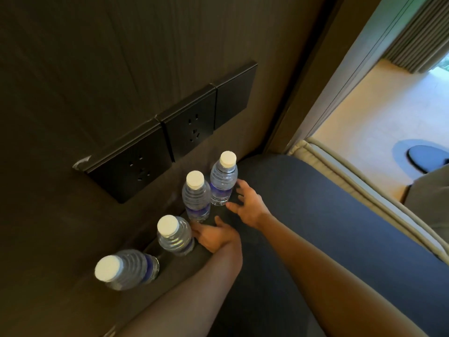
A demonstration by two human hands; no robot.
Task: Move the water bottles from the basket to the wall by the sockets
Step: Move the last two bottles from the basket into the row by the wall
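Observation:
Several clear water bottles with white caps and blue labels stand in a row on a dark counter (303, 215), against the dark wall under the sockets (170, 139). The farthest bottle (223, 181) has my right hand (249, 206) just beside it, fingers spread and holding nothing. My left hand (216, 235) lies low between the second bottle (196, 198) and the third bottle (175, 237), its fingertips at their bases without a clear grip. The nearest bottle (126, 268) stands apart at the lower left. No basket is in view.
The wall with the socket plates runs along the left. A beige padded edge (340, 181) borders the counter on the right. Beyond it lies a light floor (379, 117) with a dark round object (427, 158) and curtains (422, 37) at the top right.

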